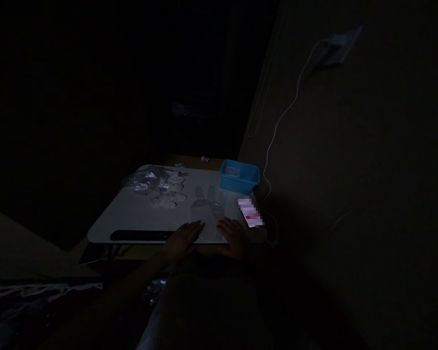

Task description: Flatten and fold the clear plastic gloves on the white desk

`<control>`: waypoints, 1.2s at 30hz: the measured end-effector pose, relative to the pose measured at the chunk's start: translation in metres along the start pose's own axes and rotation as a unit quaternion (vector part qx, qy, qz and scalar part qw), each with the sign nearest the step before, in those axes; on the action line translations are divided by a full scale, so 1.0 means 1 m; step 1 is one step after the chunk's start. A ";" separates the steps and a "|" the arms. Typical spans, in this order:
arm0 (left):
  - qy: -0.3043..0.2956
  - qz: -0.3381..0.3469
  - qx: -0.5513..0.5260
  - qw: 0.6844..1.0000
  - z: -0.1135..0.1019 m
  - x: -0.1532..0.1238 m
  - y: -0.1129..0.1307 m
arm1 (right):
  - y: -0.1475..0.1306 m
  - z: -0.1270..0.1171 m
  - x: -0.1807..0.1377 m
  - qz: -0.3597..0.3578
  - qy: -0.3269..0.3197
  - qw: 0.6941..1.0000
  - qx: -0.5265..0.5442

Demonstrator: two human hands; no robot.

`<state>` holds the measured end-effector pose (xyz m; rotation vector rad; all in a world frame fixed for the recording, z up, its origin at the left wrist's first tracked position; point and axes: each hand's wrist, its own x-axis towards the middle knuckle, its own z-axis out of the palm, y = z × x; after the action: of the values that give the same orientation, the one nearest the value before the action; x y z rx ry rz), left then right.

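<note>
In dim light, a thin clear plastic bag or sheet [209,216] lies flat on the white folding table [127,209], close to its near edge. My left hand [184,238] rests at the left edge of the plastic with its fingers stretched out. Across from it, my right hand [235,237] touches the right edge, fingers also extended and lying flat. Neither hand grips anything that I can see. Several pale, flat rounded pieces [175,187] lie further left, overlapping in a row beside a crumpled clear plastic bag [148,180].
A blue plastic basket [240,183] stands at the back right, with something clear inside. A lit phone [250,212] lies in front of it. A white cable [277,124] runs down from the wall socket [337,46]. Behind the table lies a small pinkish cup-like item [205,159].
</note>
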<state>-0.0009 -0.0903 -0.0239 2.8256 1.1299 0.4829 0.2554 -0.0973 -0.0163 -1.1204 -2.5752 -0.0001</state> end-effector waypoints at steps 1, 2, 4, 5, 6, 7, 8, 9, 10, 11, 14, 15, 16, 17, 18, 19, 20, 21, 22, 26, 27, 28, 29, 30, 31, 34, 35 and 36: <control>0.010 -0.009 0.003 1.000 0.003 -0.002 0.002 | -0.002 0.001 -0.004 0.005 0.000 1.000 -0.004; 0.020 -0.015 0.006 1.000 0.005 -0.003 0.004 | -0.003 0.002 -0.007 0.011 0.003 1.000 -0.007; 0.037 -0.022 0.010 0.999 0.011 -0.006 0.006 | -0.005 0.004 -0.011 0.021 0.015 1.000 -0.009; 0.044 -0.025 0.008 0.999 0.014 -0.008 0.007 | -0.005 0.004 -0.012 0.024 0.023 0.999 -0.008; 0.052 -0.028 0.003 0.998 0.017 -0.009 0.006 | -0.006 0.004 -0.012 0.025 0.029 0.999 -0.006; 0.061 -0.029 -0.006 0.998 0.020 -0.010 0.005 | -0.006 0.003 -0.012 0.025 0.035 0.999 -0.003; 0.071 -0.029 -0.019 0.997 0.022 -0.011 0.003 | -0.007 0.002 -0.012 0.024 0.040 0.999 0.000; 0.081 -0.026 -0.034 0.996 0.024 -0.011 0.001 | -0.008 0.002 -0.012 0.024 0.044 0.999 0.003; 0.092 -0.023 -0.051 0.994 0.025 -0.011 -0.001 | -0.008 0.001 -0.011 0.022 0.048 0.999 0.006; 0.103 -0.021 -0.068 0.992 0.026 -0.011 -0.004 | -0.009 0.001 -0.011 0.022 0.053 0.998 0.008; 0.128 -0.020 -0.103 0.986 0.021 -0.008 -0.010 | -0.009 0.001 -0.009 0.032 0.087 0.996 0.020; 0.132 -0.021 -0.113 0.985 0.018 -0.006 -0.011 | -0.008 0.002 -0.008 0.037 0.100 0.994 0.028; 0.134 -0.026 -0.124 0.983 0.014 -0.005 -0.011 | -0.007 0.003 -0.007 0.042 0.110 0.992 0.039; 0.136 -0.035 -0.136 0.981 0.009 -0.003 -0.010 | -0.005 0.005 -0.005 0.050 0.115 0.991 0.053; 0.137 -0.050 -0.151 0.978 0.004 -0.002 -0.009 | -0.003 0.006 -0.004 0.065 0.115 0.989 0.070; 0.137 -0.070 -0.168 0.974 -0.002 0.000 -0.007 | 0.000 0.007 -0.002 0.087 0.112 0.986 0.091; 0.132 -0.091 -0.190 0.969 -0.007 0.002 -0.005 | 0.002 0.008 0.000 0.114 0.109 0.981 0.113; 0.120 -0.107 -0.214 0.963 -0.013 0.003 -0.003 | 0.005 0.008 0.002 0.145 0.108 0.974 0.136; 0.114 -0.125 -0.240 0.956 -0.018 0.005 -0.002 | 0.007 0.008 0.004 0.174 0.108 0.966 0.160; 0.137 -0.173 -0.283 0.933 -0.028 0.012 -0.004 | 0.011 -0.001 0.014 0.233 0.123 0.933 0.244; 0.142 -0.178 -0.283 0.932 -0.027 0.014 -0.006 | 0.011 -0.005 0.017 0.239 0.126 0.927 0.261; 0.144 -0.183 -0.281 0.931 -0.025 0.016 -0.010 | 0.012 -0.008 0.021 0.242 0.129 0.921 0.277; 0.144 -0.188 -0.279 0.931 -0.022 0.018 -0.013 | 0.012 -0.011 0.024 0.242 0.134 0.915 0.293; 0.143 -0.195 -0.279 0.929 -0.019 0.021 -0.017 | 0.013 -0.014 0.027 0.238 0.140 0.909 0.311; 0.141 -0.203 -0.282 0.927 -0.016 0.023 -0.020 | 0.014 -0.017 0.031 0.235 0.149 0.902 0.330; 0.117 -0.237 -0.300 0.916 -0.011 0.032 -0.028 | 0.021 -0.020 0.043 0.253 0.175 0.872 0.380; 0.109 -0.251 -0.307 0.912 -0.011 0.036 -0.029 | 0.024 -0.020 0.048 0.270 0.178 0.863 0.389; 0.102 -0.263 -0.310 0.908 -0.012 0.039 -0.030 | 0.028 -0.020 0.054 0.291 0.177 0.854 0.393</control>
<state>0.0020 -0.0422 -0.0068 1.8705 1.3917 0.8998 0.2464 -0.0422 0.0148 -1.3172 -1.5494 0.8239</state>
